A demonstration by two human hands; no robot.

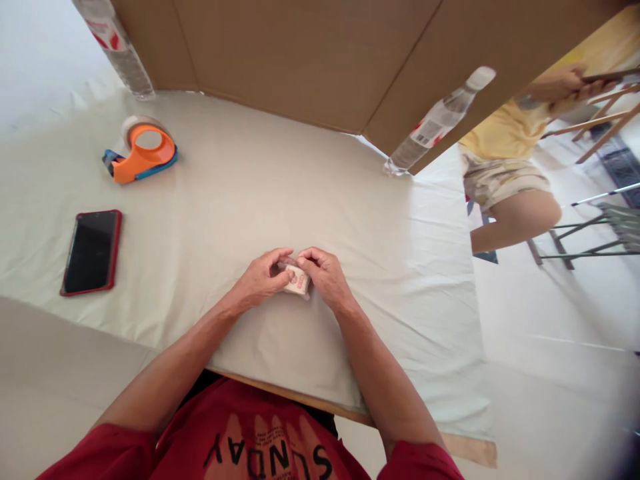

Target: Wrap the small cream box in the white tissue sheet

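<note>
A small whitish packet with red print (299, 280), in what looks like clear wrapping, is between my hands near the front of the cloth-covered table (280, 180). My left hand (265, 275) grips its left side, thumb on the printed face. The fingers of my right hand (323, 272) pinch at the packet's upper right edge, with thumb and forefinger together on the wrapping.
An orange tape dispenser (145, 152) and a red-edged phone (93, 252) lie to the left. Two clear bottles (127, 63) (435, 127) stand by a tall cardboard panel (290, 60). A person in yellow (520, 133) sits beyond the table's right side.
</note>
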